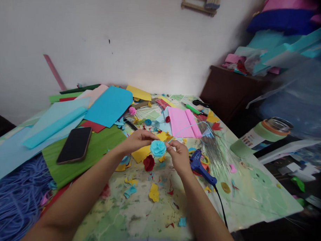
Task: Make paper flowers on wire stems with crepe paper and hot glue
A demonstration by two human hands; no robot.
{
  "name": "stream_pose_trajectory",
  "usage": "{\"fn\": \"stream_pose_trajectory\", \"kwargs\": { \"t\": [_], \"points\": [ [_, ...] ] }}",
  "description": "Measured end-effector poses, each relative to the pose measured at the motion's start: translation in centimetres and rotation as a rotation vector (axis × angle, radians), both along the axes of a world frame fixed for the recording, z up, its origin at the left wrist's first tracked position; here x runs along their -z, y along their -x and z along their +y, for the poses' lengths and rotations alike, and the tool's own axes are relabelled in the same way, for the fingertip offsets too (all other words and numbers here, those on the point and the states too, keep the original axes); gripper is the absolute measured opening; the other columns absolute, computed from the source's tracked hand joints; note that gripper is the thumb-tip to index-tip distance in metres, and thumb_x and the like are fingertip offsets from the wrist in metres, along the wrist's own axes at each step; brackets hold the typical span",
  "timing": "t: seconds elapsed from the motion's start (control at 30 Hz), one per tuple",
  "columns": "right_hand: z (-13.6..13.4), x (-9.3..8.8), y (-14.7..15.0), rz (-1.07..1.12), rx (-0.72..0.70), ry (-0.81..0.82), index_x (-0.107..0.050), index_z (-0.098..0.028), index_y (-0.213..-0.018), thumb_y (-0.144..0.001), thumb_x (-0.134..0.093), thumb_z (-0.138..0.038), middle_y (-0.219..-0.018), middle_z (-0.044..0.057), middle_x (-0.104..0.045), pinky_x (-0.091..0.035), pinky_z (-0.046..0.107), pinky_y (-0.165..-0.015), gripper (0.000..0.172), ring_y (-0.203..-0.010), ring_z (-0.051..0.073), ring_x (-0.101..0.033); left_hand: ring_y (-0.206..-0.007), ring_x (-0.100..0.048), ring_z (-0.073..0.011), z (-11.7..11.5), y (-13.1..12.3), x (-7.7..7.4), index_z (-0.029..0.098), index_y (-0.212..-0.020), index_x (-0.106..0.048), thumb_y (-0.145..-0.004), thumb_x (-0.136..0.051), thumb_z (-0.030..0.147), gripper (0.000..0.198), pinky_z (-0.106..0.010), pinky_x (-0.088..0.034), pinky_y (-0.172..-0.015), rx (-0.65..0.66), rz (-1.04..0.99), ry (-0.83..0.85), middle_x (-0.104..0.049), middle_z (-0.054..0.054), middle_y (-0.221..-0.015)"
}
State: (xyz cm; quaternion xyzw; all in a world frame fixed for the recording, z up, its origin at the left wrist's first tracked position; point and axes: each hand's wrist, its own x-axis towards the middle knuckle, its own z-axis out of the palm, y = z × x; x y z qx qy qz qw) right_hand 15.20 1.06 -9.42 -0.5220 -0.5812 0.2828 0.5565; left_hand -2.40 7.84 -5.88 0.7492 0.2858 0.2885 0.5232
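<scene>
A light blue paper flower [158, 148] is held between both hands above the middle of the table. My left hand [138, 141] pinches its upper left edge with the fingertips. On the right side, my right hand [178, 154] has its fingers closed at the flower's edge, where a thin pale blue stem [186, 127] runs up and to the right. Just below the flower lies a dark red paper flower [148, 163]. A blue glue gun [201, 167] with a black cord rests right of my right hand.
Coloured paper sheets [109, 106] and a phone [74, 145] cover the left, with blue cords [15, 199] in front. Pink crepe paper [180, 122] lies behind the hands. A green bottle [260, 138] and wires [214, 150] are on the right. Paper scraps [154, 192] lie in front.
</scene>
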Motion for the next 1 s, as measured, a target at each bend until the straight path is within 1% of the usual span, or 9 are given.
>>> {"fn": "stream_pose_trajectory", "kwargs": {
  "t": [0.07, 0.17, 0.37, 0.6, 0.67, 0.77, 0.87, 0.93, 1.0],
  "points": [
    [-0.1, -0.1, 0.3, -0.065, -0.067, -0.008, -0.054, -0.018, -0.058, -0.075, -0.056, -0.033, -0.062, 0.0, -0.054, -0.037, 0.028, -0.066, 0.022, -0.065, 0.015, -0.05, -0.079, -0.062, -0.0157, 0.4, 0.2, 0.5, 0.014, -0.092, -0.068, -0.073, -0.064, 0.031, 0.026, -0.026, -0.047, -0.071, -0.069, -0.05, 0.087, -0.069, -0.008, -0.086],
    [-0.3, -0.3, 0.7, -0.148, -0.125, -0.037, -0.054, -0.018, -0.059, -0.078, -0.055, -0.031, -0.065, 0.0, -0.055, -0.036, 0.028, -0.068, 0.022, -0.069, 0.016, -0.05, -0.078, -0.061, -0.0147, 0.2, 0.1, 0.7, 0.014, -0.092, -0.068, -0.073, -0.065, 0.032, 0.026, -0.025, -0.046, -0.069, -0.051, -0.054, 0.135, -0.069, -0.007, -0.086],
    [-0.7, -1.0, 1.4, -0.239, -0.166, -0.071, -0.057, -0.017, -0.064, -0.082, -0.054, -0.027, -0.068, 0.001, -0.057, -0.037, 0.028, -0.071, 0.02, -0.073, 0.015, -0.052, -0.079, -0.059, -0.0133, -0.9, -0.8, -0.3, 0.015, -0.092, -0.068, -0.07, -0.068, 0.03, 0.026, -0.023, -0.045, -0.068, -0.06, -0.133, 0.171, -0.067, -0.005, -0.089],
    [-0.7, -1.6, 2.4, -0.358, -0.169, -0.143, -0.062, -0.018, -0.073, -0.084, -0.053, -0.027, -0.077, 0.003, -0.064, -0.041, 0.029, -0.076, 0.017, -0.08, 0.016, -0.054, -0.048, -0.045, -0.0052, -1.1, -1.6, -1.4, 0.013, -0.079, -0.063, -0.069, -0.068, 0.029, 0.02, -0.016, -0.035, -0.044, -0.087, -0.173, 0.197, -0.055, 0.002, -0.061],
    [-1.3, -1.9, 1.6, -0.445, -0.112, -0.177, -0.063, -0.018, -0.089, -0.085, -0.051, -0.028, -0.091, 0.005, -0.066, -0.039, 0.033, -0.084, 0.016, -0.091, 0.018, -0.053, -0.046, -0.044, -0.0048, -1.0, -1.5, -1.8, 0.013, -0.077, -0.062, -0.068, -0.068, 0.029, 0.019, -0.015, -0.034, -0.042, -0.099, -0.186, 0.202, -0.054, 0.002, -0.06],
    [-3.2, -1.8, -1.3, -0.671, 0.09, -0.149, -0.055, -0.018, -0.114, -0.083, -0.052, -0.033, -0.112, 0.01, -0.06, -0.032, 0.042, -0.095, 0.034, -0.108, 0.024, -0.046, -0.045, -0.043, -0.0041, -0.7, -0.7, -2.5, 0.013, -0.076, -0.062, -0.068, -0.069, 0.029, 0.019, -0.014, -0.033, -0.041, -0.171, -0.213, 0.208, -0.056, 0.001, -0.061],
    [-5.6, -0.3, -5.4, -0.895, 0.317, 0.03, -0.053, -0.012, -0.115, -0.078, -0.057, -0.039, -0.114, 0.014, -0.058, -0.031, 0.045, -0.094, 0.046, -0.109, 0.03, -0.042, -0.046, -0.044, -0.0041, -0.3, 0.3, -2.8, 0.013, -0.076, -0.063, -0.067, -0.07, 0.027, 0.018, -0.013, -0.034, -0.041, -0.244, -0.254, 0.24, -0.057, 0.0, -0.063],
    [-7.0, 1.2, -7.8, -1.008, 0.406, 0.165, -0.054, -0.011, -0.112, -0.074, -0.059, -0.043, -0.114, 0.017, -0.057, -0.031, 0.047, -0.092, 0.05, -0.109, 0.034, -0.042, -0.046, -0.044, -0.0038, -0.1, 0.9, -3.0, 0.014, -0.076, -0.064, -0.066, -0.071, 0.026, 0.018, -0.013, -0.034, -0.041, -0.29, -0.3, 0.259, -0.058, 0.0, -0.064],
    [-8.1, 2.7, -9.5, -1.065, 0.43, 0.266, -0.055, -0.011, -0.111, -0.074, -0.058, -0.044, -0.108, 0.016, -0.059, -0.034, 0.046, -0.086, 0.05, -0.103, 0.033, -0.045, -0.045, -0.044, -0.0032, 0.2, 1.2, -3.1, 0.014, -0.077, -0.064, -0.066, -0.071, 0.025, 0.017, -0.012, -0.034, -0.04, -0.322, -0.35, 0.272, -0.059, 0.0, -0.064]
  ]
}}
